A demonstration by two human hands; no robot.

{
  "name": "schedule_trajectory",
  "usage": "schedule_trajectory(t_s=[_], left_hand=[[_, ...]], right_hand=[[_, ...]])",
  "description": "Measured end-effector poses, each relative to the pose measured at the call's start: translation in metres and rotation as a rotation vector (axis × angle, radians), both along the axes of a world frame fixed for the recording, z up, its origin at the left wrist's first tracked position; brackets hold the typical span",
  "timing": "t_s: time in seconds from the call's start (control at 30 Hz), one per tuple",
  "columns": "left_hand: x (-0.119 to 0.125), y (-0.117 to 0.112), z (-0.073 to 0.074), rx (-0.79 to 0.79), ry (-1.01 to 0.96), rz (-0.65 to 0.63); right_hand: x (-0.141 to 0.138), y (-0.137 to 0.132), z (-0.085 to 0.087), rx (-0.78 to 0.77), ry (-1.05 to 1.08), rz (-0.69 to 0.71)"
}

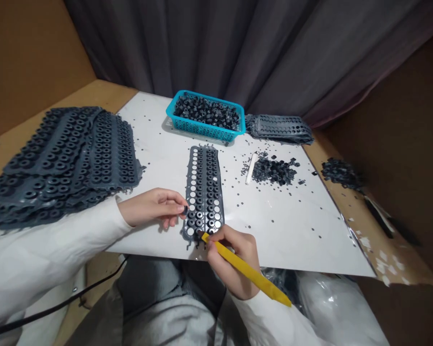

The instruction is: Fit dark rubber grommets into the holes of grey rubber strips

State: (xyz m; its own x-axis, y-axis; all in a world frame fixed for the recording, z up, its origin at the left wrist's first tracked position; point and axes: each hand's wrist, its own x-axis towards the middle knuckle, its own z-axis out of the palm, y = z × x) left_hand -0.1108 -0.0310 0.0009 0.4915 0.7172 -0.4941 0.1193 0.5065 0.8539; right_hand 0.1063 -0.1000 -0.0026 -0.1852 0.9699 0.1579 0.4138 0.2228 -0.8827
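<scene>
A small dark ring (185, 210) is being pinched in the left hand (151, 207), just beside a perforated rubber strip (204, 192) lying on a white board (285, 230). A yellow pick (248, 272) is being gripped in the right hand (234, 262), its tip at the strip's lower end. A blue basket (205, 132) of rings is being left beyond.

- Left hand (151, 207) reaching in from the left, knuckles up, thumb and fingertips (178, 210) pinched tight together
- Right hand (231, 262) sitting lower and nearer the body, curled into a firm pen-style grip
- Left forearm (54, 230) in a white sleeve, stretched long across the lower left, wrist angled inward
- Right forearm (270, 322), white-sleeved too, rising from the bottom edge
- Both hands close together, just apart, not touching
</scene>
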Motion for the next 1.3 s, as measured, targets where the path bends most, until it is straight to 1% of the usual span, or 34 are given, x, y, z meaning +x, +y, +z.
schedule_trajectory(t_s=[0.1, 0.23, 0.37, 0.5, 0.6, 0.67, 0.7, 0.73, 0.77, 0.83, 0.93, 1.0, 1.03, 1.13, 1.23, 1.3], left_hand=[[0.004, -0.006, -0.003, -0.146, -0.091, 0.019], [0.007, -0.011, -0.002, -0.270, -0.202, 0.049], [0.007, -0.012, -0.003, -0.294, -0.265, 0.049], [0.008, -0.012, -0.004, -0.298, -0.262, 0.063], [0.008, -0.011, -0.004, -0.300, -0.286, 0.179], [0.009, -0.009, -0.004, -0.274, -0.295, 0.259], [0.010, -0.008, -0.005, -0.238, -0.277, 0.270], [0.011, -0.008, -0.005, -0.181, -0.233, 0.253], [0.013, -0.008, -0.006, -0.096, -0.161, 0.205], [0.016, -0.009, -0.006, 0.151, 0.044, 0.059], [0.020, -0.011, -0.005, 0.614, 0.333, -0.151], [0.021, -0.011, -0.005, 0.857, 0.418, -0.238], [0.020, -0.011, -0.006, 0.939, 0.438, -0.275], [0.019, -0.010, -0.010, 1.071, 0.456, -0.358], [0.017, -0.009, -0.012, 1.144, 0.478, -0.420], [0.018, -0.008, -0.011, 1.190, 0.512, -0.458]], right_hand=[[0.001, 0.001, -0.001, -0.080, 0.081, -0.044], [0.000, 0.002, -0.010, -0.184, 0.228, -0.069], [-0.002, 0.004, -0.019, -0.220, 0.299, -0.108], [-0.005, 0.008, -0.020, -0.236, 0.284, -0.108], [-0.006, 0.012, -0.018, -0.225, 0.243, -0.052], [-0.006, 0.013, -0.017, -0.223, 0.212, -0.001], [-0.007, 0.014, -0.017, -0.217, 0.191, 0.016], [-0.007, 0.015, -0.017, -0.206, 0.167, 0.023], [-0.007, 0.015, -0.016, -0.193, 0.143, 0.024], [-0.008, 0.015, -0.016, -0.169, 0.100, 0.030], [-0.008, 0.016, -0.016, -0.147, 0.064, 0.052], [-0.007, 0.015, -0.018, -0.129, 0.052, 0.058], [-0.007, 0.015, -0.018, -0.118, 0.048, 0.057], [-0.007, 0.015, -0.020, -0.081, 0.035, 0.063], [-0.007, 0.015, -0.019, -0.053, 0.005, 0.075], [-0.007, 0.015, -0.017, -0.045, -0.018, 0.082]])
